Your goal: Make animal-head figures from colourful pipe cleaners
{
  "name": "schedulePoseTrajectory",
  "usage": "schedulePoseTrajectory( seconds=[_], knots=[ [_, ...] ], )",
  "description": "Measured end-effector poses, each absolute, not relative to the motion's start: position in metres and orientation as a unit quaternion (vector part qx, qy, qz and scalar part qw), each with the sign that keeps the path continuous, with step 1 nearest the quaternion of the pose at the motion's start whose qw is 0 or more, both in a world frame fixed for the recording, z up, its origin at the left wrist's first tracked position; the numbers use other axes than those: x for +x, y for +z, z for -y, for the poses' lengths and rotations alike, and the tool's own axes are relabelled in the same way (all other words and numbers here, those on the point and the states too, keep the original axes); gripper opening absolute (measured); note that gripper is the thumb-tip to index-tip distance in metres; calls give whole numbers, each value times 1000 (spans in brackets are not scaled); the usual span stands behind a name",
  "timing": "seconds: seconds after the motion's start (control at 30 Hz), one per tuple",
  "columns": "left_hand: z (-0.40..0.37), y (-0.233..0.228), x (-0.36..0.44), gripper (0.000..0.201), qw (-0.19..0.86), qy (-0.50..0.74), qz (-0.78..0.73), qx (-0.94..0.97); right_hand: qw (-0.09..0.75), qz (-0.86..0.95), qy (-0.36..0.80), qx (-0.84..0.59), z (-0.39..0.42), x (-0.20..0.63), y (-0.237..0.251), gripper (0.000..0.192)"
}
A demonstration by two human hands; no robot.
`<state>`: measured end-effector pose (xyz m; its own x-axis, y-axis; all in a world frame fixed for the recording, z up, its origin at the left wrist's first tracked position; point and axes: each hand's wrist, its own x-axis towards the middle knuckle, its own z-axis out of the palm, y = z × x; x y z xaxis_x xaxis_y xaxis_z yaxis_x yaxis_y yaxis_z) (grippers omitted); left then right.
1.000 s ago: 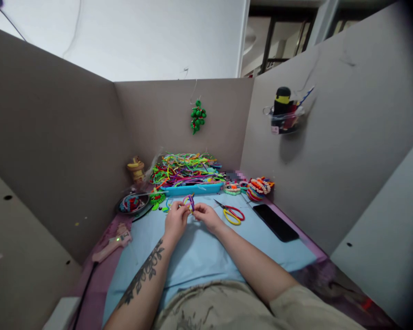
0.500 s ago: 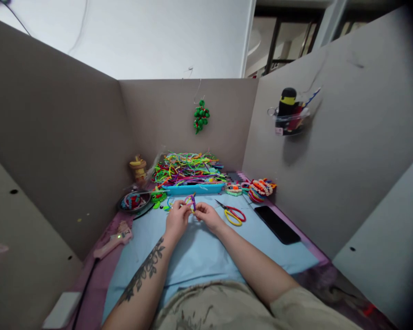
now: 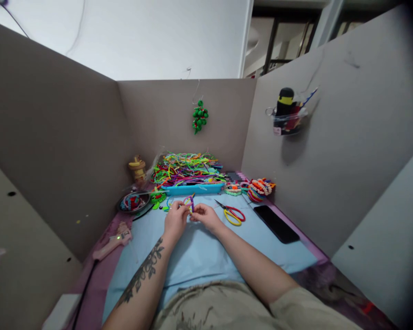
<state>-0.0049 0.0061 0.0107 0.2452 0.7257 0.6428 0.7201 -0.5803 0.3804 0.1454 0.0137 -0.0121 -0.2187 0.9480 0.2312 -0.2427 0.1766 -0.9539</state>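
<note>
Between my two hands are thin purple and pink pipe cleaners (image 3: pixel 192 201), bent into a small loop, with some yellow near the fingertips. My left hand (image 3: pixel 176 219) pinches them from the left side. My right hand (image 3: pixel 206 217) has its thumb and fingertips closed at the lower right of the same pieces. The fingers cover much of the small work. Just right of my right hand lie scissors (image 3: pixel 232 214) with one red and one yellow handle. Behind my hands a blue tray (image 3: pixel 194 189) is heaped with colourful pipe cleaners (image 3: pixel 186 169).
A glue gun (image 3: pixel 114 243) with a lit green light lies at left. Near it are a dark round dish (image 3: pixel 135 201) and a green figure (image 3: pixel 158 196). To the right are a black phone (image 3: pixel 276 223) and a striped fuzzy piece (image 3: pixel 259 190). Grey panels (image 3: pixel 186 114) enclose the table.
My right fingertips have shifted slightly left and down along the pipe cleaners. My left hand stays pinched in nearly the same place. The view has moved very slightly.
</note>
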Motion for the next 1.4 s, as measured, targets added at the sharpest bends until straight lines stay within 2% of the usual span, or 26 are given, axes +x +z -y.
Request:
schedulePoseTrajectory(
  seconds=[0.23, 0.4, 0.5, 0.6, 0.7, 0.8, 0.9, 1.0, 1.13, 1.27, 1.4],
  knots=[
    [-6, 11, -5, 16, 11, 409, -453, 792, 520, 562, 556, -323, -8, 145, -4, 23],
    [-4, 12, -3, 14, 25, 427, -432, 794, 546, 556, 512, -361, -13, 146, -7, 19],
    [-2, 16, -3, 13, 48, 477, -407, 777, 577, 533, 494, -374, -18, 149, -10, 18],
    [-5, 20, -6, 16, 95, 559, -421, 708, 594, 453, 556, -364, -23, 157, -9, 21],
    [-14, 19, -11, 22, 182, 602, -471, 619, 576, 360, 652, -336, -25, 168, -5, 21],
    [-21, 14, -13, 31, 381, 536, -494, 570, 551, 303, 714, -308, -26, 178, -3, 17],
    [-22, 11, -11, 40, 568, 462, -444, 516, 529, 279, 746, -292, -25, 182, -3, 14],
    [-20, 12, -9, 42, 642, 468, -384, 472, 502, 273, 773, -275, -23, 181, -4, 13],
    [-18, 17, -11, 44, 656, 475, -354, 468, 462, 248, 810, -262, -22, 177, -3, 14],
    [-16, 21, -12, 51, 611, 493, -320, 530, 449, 212, 827, -262, -24, 177, -4, 14],
    [-17, 20, -9, 35, 522, 521, -350, 577, 453, 197, 828, -266, -26, 178, -7, 15]
  ],
)
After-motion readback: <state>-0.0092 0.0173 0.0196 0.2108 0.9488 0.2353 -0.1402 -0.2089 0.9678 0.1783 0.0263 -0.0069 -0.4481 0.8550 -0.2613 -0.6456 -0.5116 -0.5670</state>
